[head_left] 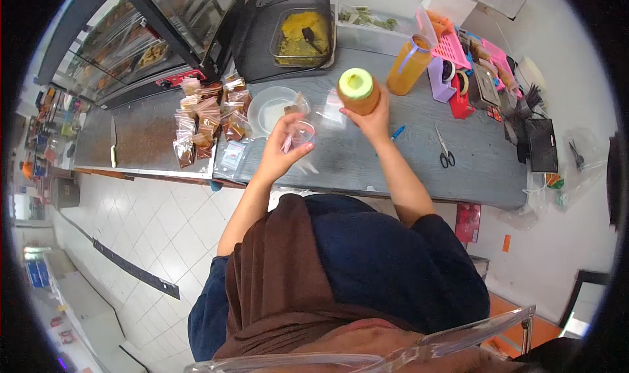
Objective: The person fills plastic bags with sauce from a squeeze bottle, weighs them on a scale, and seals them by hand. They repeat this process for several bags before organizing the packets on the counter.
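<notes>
My right hand [375,120] is closed around a brown-orange bottle [360,101] with a pale green top, raised above the grey table. To its left, my left hand [278,149] pinches a small clear plastic bag [303,134], its mouth looking rounded and open. Behind that hand lies a round translucent lid or plate [265,111], with a small brown-filled packet [300,104] at its edge. A second, taller orange-brown bottle [407,68] stands beyond my right hand. Small white packets [333,114] lie between the hands.
Several brown-filled sachets [208,117] are heaped at the left, near a knife [113,143] and a glass display case [141,45]. A glass dish [301,39] holds yellow food and a dark spatula. Scissors [445,149] and a blue pen [398,133] lie right.
</notes>
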A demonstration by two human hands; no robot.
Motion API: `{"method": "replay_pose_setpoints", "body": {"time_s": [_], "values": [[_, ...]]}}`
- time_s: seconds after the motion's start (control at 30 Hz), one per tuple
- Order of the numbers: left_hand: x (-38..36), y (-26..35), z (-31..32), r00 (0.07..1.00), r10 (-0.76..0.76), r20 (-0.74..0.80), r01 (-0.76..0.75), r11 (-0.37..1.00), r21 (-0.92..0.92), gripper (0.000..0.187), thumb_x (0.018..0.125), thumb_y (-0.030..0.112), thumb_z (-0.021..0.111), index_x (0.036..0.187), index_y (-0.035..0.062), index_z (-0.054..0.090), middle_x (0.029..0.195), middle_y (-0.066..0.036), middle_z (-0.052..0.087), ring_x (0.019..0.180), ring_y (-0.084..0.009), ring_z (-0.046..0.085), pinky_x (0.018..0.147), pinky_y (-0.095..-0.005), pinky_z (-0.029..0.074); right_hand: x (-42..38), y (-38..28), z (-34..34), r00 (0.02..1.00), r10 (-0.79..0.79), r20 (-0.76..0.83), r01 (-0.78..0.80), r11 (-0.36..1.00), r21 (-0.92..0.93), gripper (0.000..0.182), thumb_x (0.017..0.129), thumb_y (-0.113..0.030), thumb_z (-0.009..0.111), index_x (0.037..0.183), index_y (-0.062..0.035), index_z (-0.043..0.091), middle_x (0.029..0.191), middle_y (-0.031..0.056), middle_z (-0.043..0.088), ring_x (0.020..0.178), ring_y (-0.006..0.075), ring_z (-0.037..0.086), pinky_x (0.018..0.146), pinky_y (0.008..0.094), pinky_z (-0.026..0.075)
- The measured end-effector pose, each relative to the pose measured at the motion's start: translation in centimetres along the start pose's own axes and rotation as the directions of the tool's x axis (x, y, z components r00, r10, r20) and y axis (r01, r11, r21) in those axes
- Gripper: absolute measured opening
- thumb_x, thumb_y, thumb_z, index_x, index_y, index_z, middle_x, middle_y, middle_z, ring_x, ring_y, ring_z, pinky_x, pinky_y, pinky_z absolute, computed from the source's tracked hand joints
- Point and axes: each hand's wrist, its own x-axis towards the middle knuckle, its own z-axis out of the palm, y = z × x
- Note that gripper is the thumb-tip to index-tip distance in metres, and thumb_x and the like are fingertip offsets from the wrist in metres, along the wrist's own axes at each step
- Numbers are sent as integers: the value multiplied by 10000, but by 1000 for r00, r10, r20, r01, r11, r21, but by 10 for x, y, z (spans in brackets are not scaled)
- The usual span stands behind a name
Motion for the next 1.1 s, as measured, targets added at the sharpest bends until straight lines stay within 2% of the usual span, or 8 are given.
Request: {"method": "replay_pose_setpoints", "body": {"time_s": [0.03, 0.07, 0.17, 0.2, 0.33, 0.47, 0.87, 1.1], "values": [[-1, 0, -2, 1000, -1, 20, 2, 998, -65, 507, 778, 79, 732, 1201, 48, 453, 1044, -65, 608, 926, -126, 561, 800, -260, 449, 11, -21, -10, 991, -134, 23, 135, 989, -62, 953, 488, -340, 905, 1259, -44, 431, 1192, 160, 502, 1115, 355, 480, 956, 450, 380], [-1, 1, -6, 998, -4, 62, 8, 998, -70, 519, 782, 67, 722, 1213, 51, 433, 1049, -66, 606, 936, -126, 560, 802, -259, 450, 20, -35, -18, 962, -265, 64, 270, 956, -116, 812, 546, -262, 847, 1236, -59, 472, 1190, 124, 520, 1110, 340, 493, 974, 454, 377], [-2, 9, -13, 986, -21, 167, 39, 994, -102, 552, 788, 48, 706, 1239, 60, 388, 1068, -68, 601, 971, -130, 559, 815, -262, 452, 58, -73, -41, 743, -630, 226, 670, 698, -252, 625, 619, -179, 746, 1193, -81, 520, 1179, 90, 543, 1123, 284, 508, 1001, 462, 366], [-1, 14, -12, 983, -22, 183, 45, 991, -122, 561, 785, 55, 709, 1242, 62, 383, 1077, -68, 599, 985, -135, 559, 824, -268, 451, 67, -87, -49, 704, -656, 273, 711, 649, -273, 474, 696, -124, 643, 1161, -115, 552, 1170, 44, 558, 1137, 217, 511, 1026, 458, 353], [0, 23, -9, 986, -28, 163, 62, 976, -207, 614, 769, 75, 726, 1265, 55, 365, 1101, -80, 594, 1019, -160, 566, 862, -297, 443, 104, -122, -67, 426, -808, 407, 890, 292, -351, 370, 760, -123, 586, 1125, -176, 559, 1135, -18, 564, 1117, 150, 522, 1026, 414, 368], [3, 24, -11, 982, -29, 185, 78, 962, -260, 681, 740, 110, 751, 1289, 48, 353, 1105, -88, 592, 1018, -184, 572, 877, -330, 440, 125, -147, -77, 256, -828, 499, 946, 108, -306, 259, 791, -157, 573, 1048, -152, 608, 1139, -15, 598, 1135, 154, 532, 1034, 404, 390], [11, 32, -13, 967, -83, 243, 174, 907, -383, 784, 666, 240, 800, 1291, 47, 367, 1038, -71, 582, 929, -187, 566, 846, -316, 441, 142, -173, -88, 189, -777, 600, 974, 70, -216, 266, 754, -133, 579, 1014, -88, 615, 1095, 47, 625, 1079, 208, 572, 1003, 388, 424], [15, 23, -18, 964, -108, 244, 202, 893, -403, 740, 673, 211, 789, 1278, 56, 391, 1045, -72, 586, 949, -169, 565, 834, -296, 442, 136, -151, -84, 314, -743, 590, 949, 240, -203, 351, 734, -96, 594, 1084, -65, 589, 1138, 71, 599, 1107, 241, 551, 1007, 404, 411]]}}
